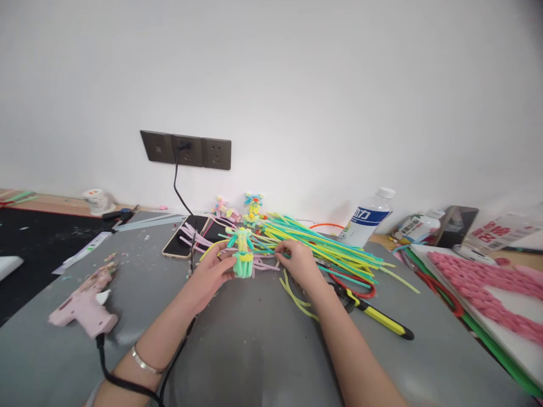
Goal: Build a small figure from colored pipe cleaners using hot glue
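Observation:
My left hand (214, 272) holds a small green and yellow figure (243, 254) made of fuzzy stems, its fingers closed on the figure's left side. To the right, my right hand (296, 259) has its thumb and fingers pinched together beside the stems; whatever is between the fingertips is too small to name. A pile of yellow and teal fuzzy stems (326, 243) lies just behind and right of that hand. Pink stems (265, 262) run across the table between both hands. Two finished-looking figures, one pink (224, 209) and one blue and yellow (253, 210), stand by the wall.
A pink glue gun (87, 308) lies at left, its black cable running under my left arm. Yellow-black pliers (377, 319) lie right of my right arm. A bottle (367, 217), phone (180, 240), white cup (98, 202) and pink braided piece (487, 288) surround the work area.

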Tool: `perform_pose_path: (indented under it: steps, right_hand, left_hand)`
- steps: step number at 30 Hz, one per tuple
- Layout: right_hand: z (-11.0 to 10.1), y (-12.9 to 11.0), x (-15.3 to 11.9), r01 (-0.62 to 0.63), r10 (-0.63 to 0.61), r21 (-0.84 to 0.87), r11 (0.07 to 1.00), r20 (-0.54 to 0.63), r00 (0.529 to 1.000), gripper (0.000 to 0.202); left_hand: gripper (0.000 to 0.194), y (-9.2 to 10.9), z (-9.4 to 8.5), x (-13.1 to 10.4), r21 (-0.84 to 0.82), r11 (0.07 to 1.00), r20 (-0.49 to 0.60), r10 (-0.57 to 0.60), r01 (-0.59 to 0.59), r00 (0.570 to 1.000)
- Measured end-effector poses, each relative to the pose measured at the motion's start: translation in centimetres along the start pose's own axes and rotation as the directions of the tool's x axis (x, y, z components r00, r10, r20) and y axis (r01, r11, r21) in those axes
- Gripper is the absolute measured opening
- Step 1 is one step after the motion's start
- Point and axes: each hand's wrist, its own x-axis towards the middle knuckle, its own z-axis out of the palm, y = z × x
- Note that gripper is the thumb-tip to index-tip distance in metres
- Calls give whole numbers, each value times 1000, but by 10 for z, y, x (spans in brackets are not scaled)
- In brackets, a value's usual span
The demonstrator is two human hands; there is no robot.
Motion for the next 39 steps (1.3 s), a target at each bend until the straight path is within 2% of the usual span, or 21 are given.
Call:
perform_pose_path:
  steps: [8, 13, 17, 23, 27, 39]
  right_hand:
    - [-12, -20, 0, 35, -27, 160, 987, -51, 998, 15]
    - [-19, -38, -2, 27, -5, 416, 909, -55, 998, 25]
    - [-26, -45, -3, 58, -5, 497, 866, -107, 994, 26]
    - [-23, -61, -11, 100, -136, 507, 856, 35, 990, 20]
    - [-16, -66, -15, 48, -123, 499, 865, 119, 985, 21]
    - [-12, -66, -14, 53, -127, 485, 873, 120, 985, 22]
  left_hand:
    - [39, 0, 1, 0, -1, 1000, 44, -7, 7, 999]
    - [40, 3, 4, -3, -5, 1000, 86, -1, 1, 996]
    - [39, 4, 4, -3, 9, 1000, 79, -9, 9, 997]
    - [33, 2, 2, -2, -33, 999, 96, 6, -3, 995]
    - [29, 0, 1, 0, -57, 998, 112, 30, -23, 993]
    - [33, 3, 3, -2, -97, 994, 162, 69, -54, 984]
